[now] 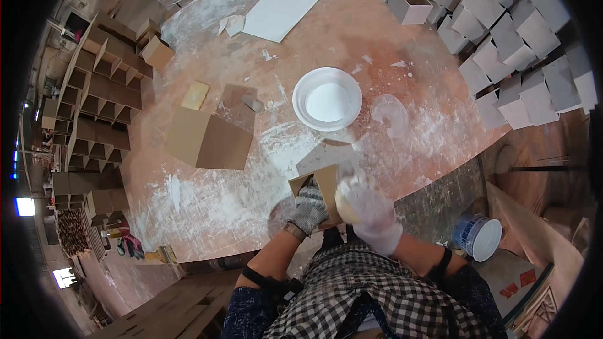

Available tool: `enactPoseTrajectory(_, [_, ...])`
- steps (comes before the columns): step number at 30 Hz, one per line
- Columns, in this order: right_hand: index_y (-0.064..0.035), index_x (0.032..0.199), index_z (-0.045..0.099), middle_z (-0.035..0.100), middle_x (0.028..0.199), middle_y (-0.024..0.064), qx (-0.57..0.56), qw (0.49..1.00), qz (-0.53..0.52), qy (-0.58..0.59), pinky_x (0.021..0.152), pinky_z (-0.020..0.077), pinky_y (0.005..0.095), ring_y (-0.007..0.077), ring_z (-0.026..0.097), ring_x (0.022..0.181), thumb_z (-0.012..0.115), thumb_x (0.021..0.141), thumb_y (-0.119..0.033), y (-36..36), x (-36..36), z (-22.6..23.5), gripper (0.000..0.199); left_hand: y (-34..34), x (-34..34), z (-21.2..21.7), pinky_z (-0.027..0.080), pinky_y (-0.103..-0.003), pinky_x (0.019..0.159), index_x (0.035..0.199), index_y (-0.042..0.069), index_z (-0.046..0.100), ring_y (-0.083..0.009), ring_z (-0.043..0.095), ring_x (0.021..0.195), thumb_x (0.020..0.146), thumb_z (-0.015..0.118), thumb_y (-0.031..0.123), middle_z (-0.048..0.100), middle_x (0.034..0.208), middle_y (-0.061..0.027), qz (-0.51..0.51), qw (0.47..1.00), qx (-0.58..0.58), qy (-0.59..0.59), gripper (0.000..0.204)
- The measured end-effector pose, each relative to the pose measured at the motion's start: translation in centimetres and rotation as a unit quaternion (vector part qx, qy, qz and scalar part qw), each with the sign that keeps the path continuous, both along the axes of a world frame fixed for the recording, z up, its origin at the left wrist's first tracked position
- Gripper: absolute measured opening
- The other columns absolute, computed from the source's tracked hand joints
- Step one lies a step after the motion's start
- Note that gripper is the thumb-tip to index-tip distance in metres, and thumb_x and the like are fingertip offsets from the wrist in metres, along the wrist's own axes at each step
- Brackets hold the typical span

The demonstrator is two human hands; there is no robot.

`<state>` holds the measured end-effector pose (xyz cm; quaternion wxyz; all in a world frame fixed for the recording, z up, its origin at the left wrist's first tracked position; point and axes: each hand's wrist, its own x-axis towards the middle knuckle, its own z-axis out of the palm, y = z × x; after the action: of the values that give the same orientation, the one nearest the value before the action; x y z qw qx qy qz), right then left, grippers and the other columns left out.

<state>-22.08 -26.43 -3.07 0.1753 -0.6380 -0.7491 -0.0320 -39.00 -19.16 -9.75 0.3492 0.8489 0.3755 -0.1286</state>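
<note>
My left hand (309,208), in a grey knit glove, reaches into the opening of a brown cardboard box (328,189) and holds it near the table edge in front of me. The fingertips are hidden inside. On the box's right side is my right hand (369,208), in a whitish, see-through glove and blurred by motion. It grips a pale yellow sponge (346,203), mostly covered by the fingers, against or close to the cardboard. Beyond the hands stands a white basin (301,113) with white liquid (327,102) in it.
Brown boxes (210,138) lie left of the basin, beside a yellowish sponge-like block (195,95). A white sheet (289,6) lies farther back. Stacked brown boxes (103,97) line the left, whitened boxes (502,44) the right. A blue bucket (466,234) stands lower right.
</note>
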Motion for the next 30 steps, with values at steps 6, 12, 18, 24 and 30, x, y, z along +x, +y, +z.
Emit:
enactPoseTrajectory(6, [-0.0011,0.115,0.052,0.056,0.106,0.0175,-0.033,0.995,-0.051,0.078,0.084,0.0446,0.0396,0.0323,0.054,0.102,0.056,0.068,-0.017,6.4,-0.2,2.2,0.05,0.3,0.3,-0.2,0.034,-0.037,0.101,0.132,0.009,0.04,-0.0276,0.042,0.121,0.087,0.044,0.044,0.046,0.131,-0.0139,0.007,1.0,-0.002,-0.02,0.057])
enactPoseTrajectory(12, [-0.0004,0.109,0.056,0.055,0.108,0.0187,0.022,0.997,-0.023,-0.075,0.093,0.0405,0.0422,0.0316,0.051,0.108,0.054,0.069,-0.014,-1.0,-1.7,0.9,0.042,0.1,-0.2,0.1,0.034,-0.036,0.101,0.133,0.009,0.039,-0.0273,0.042,0.122,0.087,0.043,0.045,0.045,0.131,-0.0136,0.01,1.0,-0.016,-0.002,0.058])
enactPoseTrajectory(18, [-0.0014,0.124,0.045,0.05,0.12,0.0169,-0.04,0.993,0.02,0.105,0.095,0.0363,0.0431,0.036,0.045,0.115,0.059,0.067,-0.008,7.7,-1.6,2.3,0.059,0.1,0.5,0.9,0.033,-0.036,0.101,0.133,0.01,0.038,-0.027,0.041,0.122,0.088,0.043,0.045,0.045,0.132,-0.0133,0.21,0.944,-0.13,-0.217,0.058])
enactPoseTrajectory(24, [-0.0038,0.122,0.048,0.053,0.109,0.0116,-0.09,0.978,-0.007,0.185,0.093,0.039,0.0421,0.0354,0.049,0.104,0.053,0.074,-0.017,0.2,-1.6,-1.7,0.05,0.8,1.8,3.4,0.04,-0.033,0.094,0.13,0.012,0.042,-0.0205,0.046,0.118,0.089,0.046,0.034,0.046,0.131,-0.0097,-0.017,0.992,-0.016,0.127,0.047])
enactPoseTrajectory(30, [-0.004,0.118,0.052,0.057,0.106,0.0138,0.046,0.988,0.116,0.096,0.084,0.0454,0.0384,0.0294,0.054,0.101,0.059,0.074,-0.014,4.0,-0.9,3.3,0.046,-0.7,-0.3,-4.4,0.042,-0.033,0.09,0.126,0.012,0.046,-0.0228,0.048,0.115,0.088,0.047,0.036,0.05,0.127,-0.01,0.104,0.992,-0.036,-0.066,0.045])
